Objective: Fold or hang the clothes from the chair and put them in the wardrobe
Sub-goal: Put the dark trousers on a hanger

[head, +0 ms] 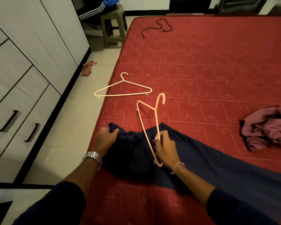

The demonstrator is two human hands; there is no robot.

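the dark navy garment (201,161) lies spread on the red mattress (209,70) right in front of you. your left hand (105,138) grips a bunched end of it near the mattress edge, fingers curled into the cloth. your right hand (164,148) holds a pale plastic hanger (150,125) raised over the garment, hook pointing away from you. a second hanger (122,89) lies flat further up, one end jutting past the edge. a crumpled mauve garment (266,132) sits to your right; the wardrobe (23,62) stands to your left.
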